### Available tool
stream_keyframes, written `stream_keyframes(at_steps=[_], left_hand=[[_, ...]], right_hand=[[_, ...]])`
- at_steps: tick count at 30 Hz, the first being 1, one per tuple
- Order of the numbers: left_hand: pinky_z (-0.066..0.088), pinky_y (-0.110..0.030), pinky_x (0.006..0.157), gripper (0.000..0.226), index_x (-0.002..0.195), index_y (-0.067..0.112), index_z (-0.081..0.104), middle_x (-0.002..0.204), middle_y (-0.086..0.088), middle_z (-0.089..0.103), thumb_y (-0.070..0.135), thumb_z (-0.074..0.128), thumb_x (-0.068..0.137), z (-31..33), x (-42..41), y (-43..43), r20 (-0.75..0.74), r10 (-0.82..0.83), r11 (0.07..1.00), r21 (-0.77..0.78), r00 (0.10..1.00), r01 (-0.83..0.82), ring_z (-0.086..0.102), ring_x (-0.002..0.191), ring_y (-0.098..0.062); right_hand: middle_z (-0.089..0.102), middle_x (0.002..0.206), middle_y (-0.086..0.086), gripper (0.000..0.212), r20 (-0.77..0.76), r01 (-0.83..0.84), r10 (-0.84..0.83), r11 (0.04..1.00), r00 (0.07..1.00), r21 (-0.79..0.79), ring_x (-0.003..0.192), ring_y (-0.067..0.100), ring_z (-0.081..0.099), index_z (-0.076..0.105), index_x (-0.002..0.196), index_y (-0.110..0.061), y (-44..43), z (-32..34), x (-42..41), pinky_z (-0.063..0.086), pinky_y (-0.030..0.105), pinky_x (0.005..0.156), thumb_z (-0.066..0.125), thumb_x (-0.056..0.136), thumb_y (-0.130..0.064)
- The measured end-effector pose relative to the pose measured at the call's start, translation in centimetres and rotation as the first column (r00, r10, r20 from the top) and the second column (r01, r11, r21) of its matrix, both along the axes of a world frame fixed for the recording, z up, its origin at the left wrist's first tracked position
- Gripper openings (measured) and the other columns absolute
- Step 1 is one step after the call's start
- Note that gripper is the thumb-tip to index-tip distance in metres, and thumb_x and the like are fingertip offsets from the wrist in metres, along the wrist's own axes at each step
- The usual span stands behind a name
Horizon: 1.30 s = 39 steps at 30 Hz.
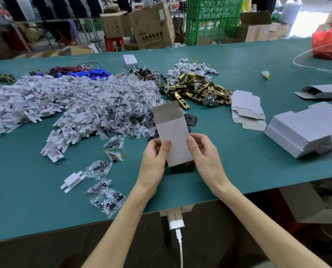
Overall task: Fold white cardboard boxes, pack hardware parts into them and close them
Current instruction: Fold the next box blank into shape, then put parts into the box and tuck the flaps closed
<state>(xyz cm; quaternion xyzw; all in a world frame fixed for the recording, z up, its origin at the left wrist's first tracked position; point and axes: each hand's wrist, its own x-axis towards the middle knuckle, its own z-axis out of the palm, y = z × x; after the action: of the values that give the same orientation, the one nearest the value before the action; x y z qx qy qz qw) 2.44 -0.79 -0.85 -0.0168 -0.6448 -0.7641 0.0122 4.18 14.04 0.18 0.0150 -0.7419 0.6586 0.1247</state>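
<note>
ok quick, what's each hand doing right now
Left hand: grips the left side of the white cardboard box, thumb on its front.
Right hand: grips the right side of the same box, thumb on its front.

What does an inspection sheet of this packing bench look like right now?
Surface: green table, heaped with parts.
Job's things: box, top flap open; flat blanks and folded boxes at right; brass latches; parts bags; white clips.
Clutter: rubber band; red bag, far right.
Hands: left hand and right hand pinch the box, thumbs in front.
Cables: white charger cable hangs below the table edge; red wires at back.
Surroundings: cartons and green crates behind.
</note>
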Motion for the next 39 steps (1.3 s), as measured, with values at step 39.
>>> stream_keyframes(at_steps=[39], left_hand=[[0.053,-0.02,0.075,0.024,0.114,0.013,0.063,0.11,-0.002,0.075,0.034,0.065,0.101,0.0,-0.9,0.1,0.044,-0.024,0.999,-0.048,0.999,0.026,0.071,0.095,-0.008]], right_hand=[[0.051,0.125,0.026,0.041,-0.063,0.114,-0.313,0.147,0.948,0.983,0.114,0.042,0.047,0.05,0.122,-0.001,8.4,2.6,-16.4,0.046,0.049,0.094,0.057,0.099,-0.034]])
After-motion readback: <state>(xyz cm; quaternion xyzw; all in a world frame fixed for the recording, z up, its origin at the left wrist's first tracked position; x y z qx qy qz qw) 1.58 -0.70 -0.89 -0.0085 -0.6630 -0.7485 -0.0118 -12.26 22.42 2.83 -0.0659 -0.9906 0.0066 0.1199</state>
